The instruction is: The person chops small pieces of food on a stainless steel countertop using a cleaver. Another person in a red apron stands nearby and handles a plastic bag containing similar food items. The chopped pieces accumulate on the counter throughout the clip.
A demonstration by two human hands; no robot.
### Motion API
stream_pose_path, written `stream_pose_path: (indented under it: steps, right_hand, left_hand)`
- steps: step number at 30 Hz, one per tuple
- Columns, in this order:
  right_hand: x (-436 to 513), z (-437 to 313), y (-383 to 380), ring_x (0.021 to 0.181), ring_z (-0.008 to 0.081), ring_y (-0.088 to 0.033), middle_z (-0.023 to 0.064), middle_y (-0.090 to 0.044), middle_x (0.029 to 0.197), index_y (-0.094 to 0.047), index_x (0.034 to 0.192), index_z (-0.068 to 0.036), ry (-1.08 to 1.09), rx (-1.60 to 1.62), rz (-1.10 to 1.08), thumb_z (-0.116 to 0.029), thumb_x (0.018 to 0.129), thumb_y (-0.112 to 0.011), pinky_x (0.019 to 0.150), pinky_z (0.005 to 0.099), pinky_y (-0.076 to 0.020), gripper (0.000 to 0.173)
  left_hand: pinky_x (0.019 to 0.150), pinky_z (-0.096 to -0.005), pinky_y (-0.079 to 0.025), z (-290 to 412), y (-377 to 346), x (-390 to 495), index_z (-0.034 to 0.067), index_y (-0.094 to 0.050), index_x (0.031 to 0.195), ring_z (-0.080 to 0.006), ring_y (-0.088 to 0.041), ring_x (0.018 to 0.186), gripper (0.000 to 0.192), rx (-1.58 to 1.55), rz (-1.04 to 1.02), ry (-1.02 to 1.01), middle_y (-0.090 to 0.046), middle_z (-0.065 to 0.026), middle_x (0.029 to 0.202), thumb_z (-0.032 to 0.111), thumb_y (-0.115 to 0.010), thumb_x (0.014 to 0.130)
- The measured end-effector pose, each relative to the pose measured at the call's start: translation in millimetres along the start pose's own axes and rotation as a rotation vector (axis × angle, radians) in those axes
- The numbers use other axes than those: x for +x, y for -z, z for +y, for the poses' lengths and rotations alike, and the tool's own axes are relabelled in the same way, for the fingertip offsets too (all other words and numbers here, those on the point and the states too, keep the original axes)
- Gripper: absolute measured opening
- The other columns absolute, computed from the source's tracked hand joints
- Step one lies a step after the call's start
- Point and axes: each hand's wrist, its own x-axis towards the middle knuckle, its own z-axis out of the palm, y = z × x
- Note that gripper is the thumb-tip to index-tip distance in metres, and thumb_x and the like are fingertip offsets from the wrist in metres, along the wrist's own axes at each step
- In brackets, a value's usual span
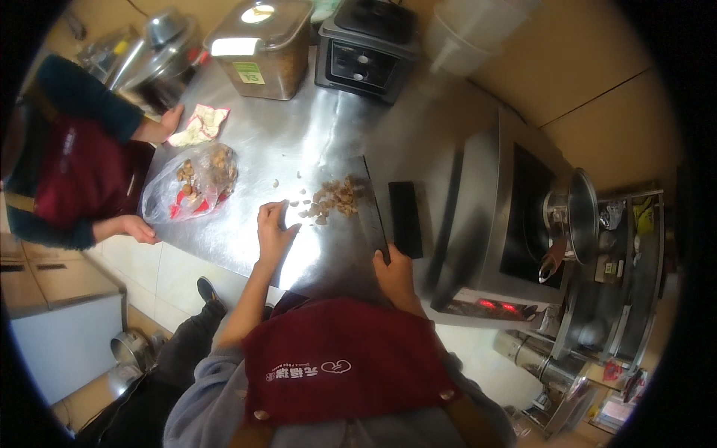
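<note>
My right hand (395, 271) grips the handle of a cleaver (371, 207), whose broad blade stands at the right side of a pile of chopped brown food pieces (336, 196). The pieces lie directly on the stainless steel table (246, 252); their kind is not clear. My left hand (274, 229) is at the left of the pile, thumb and fingers apart, with fingertips close to a few stray bits. No held thing shows in it. Further left lies a clear plastic bag (193, 182) with brown lumps and something red inside.
A co-worker's hands (140, 229) are at the table's left edge, near a crumpled cloth (201, 126). A lidded bin (263, 56) and a black appliance (364, 50) stand at the back. Right are a dark rectangular block (406, 218) and a cooker (493, 224) bearing a saucepan (568, 215).
</note>
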Motion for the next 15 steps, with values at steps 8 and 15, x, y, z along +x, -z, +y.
stream_pose_path:
  steps: [8,15]
  right_hand:
    - [-18.6,18.3,8.8,0.065,0.0296,-0.064,0.0202,-0.064,0.071,-0.06,0.098,0.006,-0.114,0.099,0.004,-0.017,0.087,-0.055,0.06,0.0372,-0.0499,0.026]
    - [-24.5,28.9,7.0,0.07,0.0296,-0.065,0.0208,-0.065,0.077,-0.06,0.096,0.006,-0.041,0.045,0.003,-0.015,0.087,-0.054,0.061,0.0363,-0.0498,0.023]
  left_hand:
    - [0.069,-0.0342,-0.048,1.5,-38.2,21.3,0.011,-0.064,0.108,-0.0252,-0.057,0.077,0.045,0.073,-0.166,-0.008,-0.055,-0.012,0.091,-0.001,-0.07,0.065]
    - [0.065,-0.0313,-0.052,14.1,-15.0,42.0,0.007,-0.06,0.114,-0.0239,-0.059,0.08,0.048,0.017,0.043,-0.173,-0.057,-0.0121,0.102,0.001,-0.071,0.067]
